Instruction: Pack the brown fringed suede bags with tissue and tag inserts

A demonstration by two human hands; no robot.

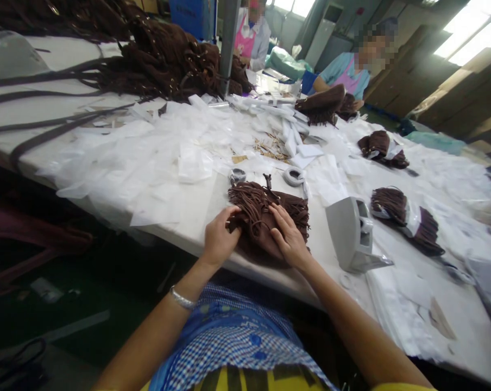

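Observation:
A dark brown fringed suede bag (pixel 265 239) lies on the white table in front of me, its fringe spread over the top and right side. My left hand (pixel 222 236) grips its left edge, the fingers curled above and the thumb lower down. My right hand (pixel 289 239) rests on the bag with fingers stretched out and nearly flat. Just beyond the bag are a pale ring-shaped roll (pixel 294 176) and a smaller grey coiled item (pixel 237 175). Part of the bag's underside is hidden.
A grey tape dispenser (pixel 349 233) stands right of the bag. Two wrapped brown fringed bundles (pixel 406 217) (pixel 382 146) lie farther right. White plastic sheets (pixel 148 146) cover the left. Brown bags with straps (pixel 159 60) are heaped behind, near a metal post (pixel 229 43). Two people work across the table.

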